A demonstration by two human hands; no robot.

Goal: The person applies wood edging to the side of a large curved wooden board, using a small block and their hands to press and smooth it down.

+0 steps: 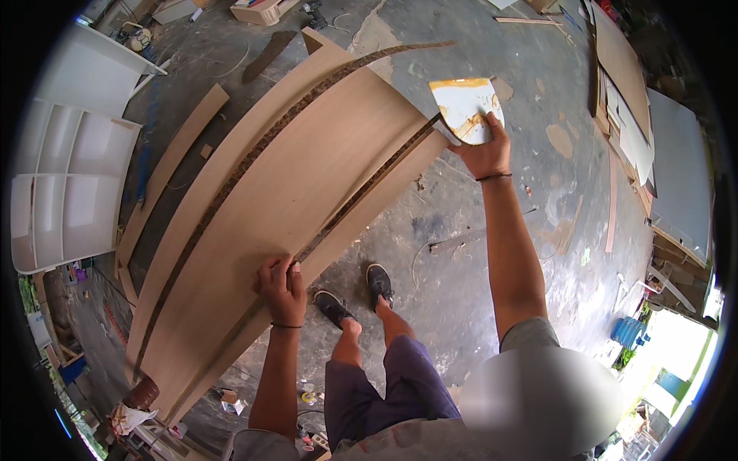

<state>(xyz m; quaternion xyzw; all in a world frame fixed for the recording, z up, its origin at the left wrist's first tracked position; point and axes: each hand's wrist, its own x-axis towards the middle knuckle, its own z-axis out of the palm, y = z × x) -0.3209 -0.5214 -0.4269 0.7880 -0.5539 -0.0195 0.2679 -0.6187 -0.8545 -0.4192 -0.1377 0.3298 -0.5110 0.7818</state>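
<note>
A long, pale wood-faced board slants across the view in front of me. My left hand rests at its near edge, fingers bent and closed around a narrow dark edging strip. That strip runs along the board toward my right hand, which grips a white flat spreader-like piece smeared with yellow-brown glue. The strip's far end meets the white piece near my right fingers; whether they hold it too I cannot tell. A second, mottled brown strip lies lengthwise on the board, its tip curving past the far end.
White shelving stands at the left, beside a narrow wooden plank. Stacked sheets lean at the right. A brown can sits by the board's lower-left end. Scraps lie on the stained concrete floor.
</note>
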